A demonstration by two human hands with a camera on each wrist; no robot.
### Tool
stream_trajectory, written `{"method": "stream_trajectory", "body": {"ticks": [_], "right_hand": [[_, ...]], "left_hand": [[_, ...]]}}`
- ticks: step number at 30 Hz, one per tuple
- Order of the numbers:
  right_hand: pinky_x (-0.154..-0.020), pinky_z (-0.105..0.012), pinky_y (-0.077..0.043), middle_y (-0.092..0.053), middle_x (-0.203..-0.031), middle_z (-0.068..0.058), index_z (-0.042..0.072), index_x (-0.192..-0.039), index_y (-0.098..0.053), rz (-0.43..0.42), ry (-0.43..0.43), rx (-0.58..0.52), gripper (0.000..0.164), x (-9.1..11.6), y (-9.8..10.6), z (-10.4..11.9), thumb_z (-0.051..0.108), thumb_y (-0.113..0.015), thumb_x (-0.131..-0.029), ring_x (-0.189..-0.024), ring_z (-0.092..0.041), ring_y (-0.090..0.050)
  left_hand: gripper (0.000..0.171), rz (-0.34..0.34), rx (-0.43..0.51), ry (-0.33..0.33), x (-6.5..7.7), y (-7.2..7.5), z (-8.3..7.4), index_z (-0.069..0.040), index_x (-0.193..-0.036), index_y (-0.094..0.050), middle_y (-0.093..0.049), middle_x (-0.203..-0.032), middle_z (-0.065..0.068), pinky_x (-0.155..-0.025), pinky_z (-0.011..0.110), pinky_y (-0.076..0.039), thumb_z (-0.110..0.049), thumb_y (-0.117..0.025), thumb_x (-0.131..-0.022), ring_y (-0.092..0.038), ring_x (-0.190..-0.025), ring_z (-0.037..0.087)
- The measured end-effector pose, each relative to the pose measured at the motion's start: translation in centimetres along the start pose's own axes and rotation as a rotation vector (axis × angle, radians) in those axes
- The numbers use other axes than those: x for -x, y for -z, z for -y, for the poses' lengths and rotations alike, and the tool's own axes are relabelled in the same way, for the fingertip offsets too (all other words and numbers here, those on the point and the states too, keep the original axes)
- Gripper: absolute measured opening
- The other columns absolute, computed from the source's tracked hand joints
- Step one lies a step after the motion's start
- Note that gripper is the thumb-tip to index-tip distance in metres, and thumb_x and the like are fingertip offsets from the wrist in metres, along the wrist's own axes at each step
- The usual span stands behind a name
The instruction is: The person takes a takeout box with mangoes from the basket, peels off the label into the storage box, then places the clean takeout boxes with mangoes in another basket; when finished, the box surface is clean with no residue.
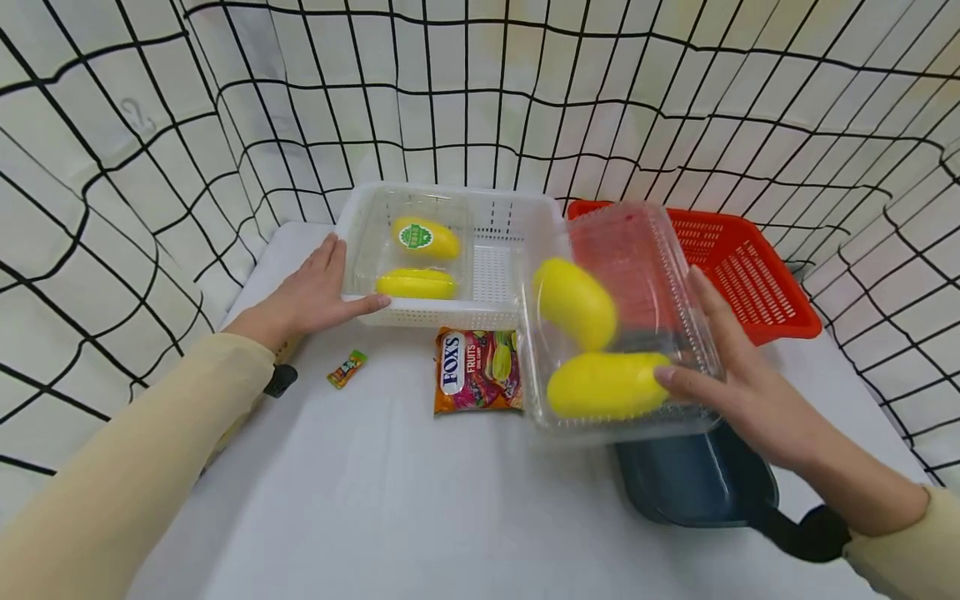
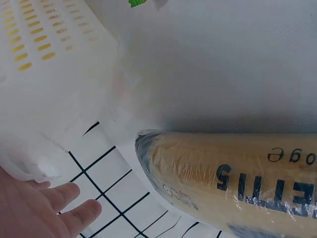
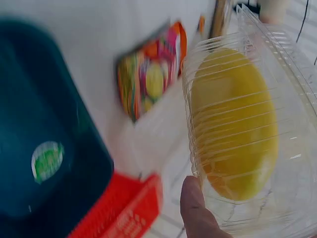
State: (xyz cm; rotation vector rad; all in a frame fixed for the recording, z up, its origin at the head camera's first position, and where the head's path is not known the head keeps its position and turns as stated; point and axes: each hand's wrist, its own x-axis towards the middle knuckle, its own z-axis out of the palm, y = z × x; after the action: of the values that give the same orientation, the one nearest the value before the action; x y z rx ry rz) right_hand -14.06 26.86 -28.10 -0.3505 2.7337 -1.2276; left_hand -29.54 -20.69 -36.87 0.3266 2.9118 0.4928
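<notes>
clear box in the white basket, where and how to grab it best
Probably grip the clear box by its right edge in the head view, from above: the white basket leaves a gap there, while the box's left edge sits near the wall.

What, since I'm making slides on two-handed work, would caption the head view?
Left hand touching a white basket, right hand holding a clear box with two oblong yellow items.

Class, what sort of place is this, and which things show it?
Perhaps a makeshift workstation or booth: black wire mesh rises around a white table holding a red basket and a FOX'S candy bag.
</notes>
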Motion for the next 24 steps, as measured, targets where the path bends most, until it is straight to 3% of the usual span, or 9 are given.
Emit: {"method": "stream_trajectory", "body": {"ticks": [4, 5, 9, 12, 15, 20, 24], "right_hand": [[-0.085, -0.011, -0.05, -0.01, -0.169, -0.012, 0.042, -0.161, 0.013, -0.065, 0.059, -0.035, 0.099, -3.0, 2.8, -0.8, 0.019, -0.06, -0.099, -0.135, -0.031, -0.034], [-0.084, -0.008, -0.05, -0.012, -0.167, -0.014, 0.042, -0.161, 0.014, -0.076, 0.063, -0.066, 0.098, -3.8, 3.4, -1.1, 0.018, -0.059, -0.1, -0.13, -0.026, -0.039], [-0.082, -0.012, -0.055, -0.008, -0.167, -0.014, 0.047, -0.16, 0.014, -0.084, 0.026, -0.27, 0.096, -6.8, 6.0, -2.6, 0.015, -0.057, -0.103, -0.118, -0.014, -0.046], [-0.077, -0.016, -0.058, 0.003, -0.17, -0.007, 0.052, -0.158, 0.012, -0.086, -0.035, -0.407, 0.096, -8.7, 7.5, -4.1, 0.016, -0.058, -0.103, -0.123, -0.014, -0.04], [-0.077, -0.017, -0.059, 0.009, -0.171, -0.002, 0.057, -0.156, 0.012, -0.077, -0.091, -0.475, 0.096, -10.0, 8.5, -6.0, 0.019, -0.058, -0.104, -0.125, -0.013, -0.037], [-0.083, -0.022, -0.06, -0.011, -0.16, 0.006, 0.057, -0.157, 0.01, 0.006, -0.141, -0.596, 0.088, -11.5, 9.3, -9.2, 0.021, -0.052, -0.106, -0.128, -0.015, -0.034], [-0.085, -0.026, -0.06, -0.023, -0.146, 0.011, 0.056, -0.158, 0.008, 0.086, -0.179, -0.617, 0.081, -12.8, 9.5, -10.8, 0.023, -0.047, -0.108, -0.129, -0.018, -0.031]], "left_hand": [[0.123, 0.006, -0.005, 0.005, -0.1, 0.1, 0.0, 0.009, -0.158, 0.014, 0.015, -0.167, 0.032, -0.123, 0.067, -0.015, -0.074, -0.049, -0.092, -0.002, -0.155, 0.053], [0.123, 0.008, -0.006, 0.006, -0.1, 0.1, 0.0, 0.009, -0.158, 0.014, 0.016, -0.167, 0.032, -0.123, 0.067, -0.015, -0.074, -0.049, -0.092, -0.002, -0.155, 0.053], [0.123, 0.013, 0.003, 0.01, -0.1, 0.3, -0.1, 0.009, -0.158, 0.014, 0.017, -0.167, 0.03, -0.124, 0.067, -0.015, -0.075, -0.048, -0.092, -0.002, -0.155, 0.052], [0.124, 0.014, 0.012, 0.011, -0.1, 0.3, -0.2, 0.008, -0.158, 0.014, 0.017, -0.167, 0.03, -0.124, 0.066, -0.014, -0.076, -0.048, -0.091, -0.003, -0.155, 0.052], [0.124, 0.015, 0.019, 0.014, -0.2, 0.3, -0.2, 0.007, -0.159, 0.013, 0.018, -0.168, 0.028, -0.124, 0.066, -0.014, -0.077, -0.048, -0.09, -0.002, -0.156, 0.051], [0.124, 0.021, 0.021, 0.02, -0.2, 0.1, -0.1, 0.006, -0.159, 0.014, 0.019, -0.168, 0.026, -0.124, 0.066, -0.015, -0.077, -0.047, -0.09, -0.001, -0.156, 0.05], [0.123, 0.02, 0.018, 0.021, -0.1, -0.1, 0.2, 0.007, -0.159, 0.013, 0.018, -0.168, 0.027, -0.123, 0.066, -0.016, -0.076, -0.048, -0.091, -0.003, -0.156, 0.051]]}}
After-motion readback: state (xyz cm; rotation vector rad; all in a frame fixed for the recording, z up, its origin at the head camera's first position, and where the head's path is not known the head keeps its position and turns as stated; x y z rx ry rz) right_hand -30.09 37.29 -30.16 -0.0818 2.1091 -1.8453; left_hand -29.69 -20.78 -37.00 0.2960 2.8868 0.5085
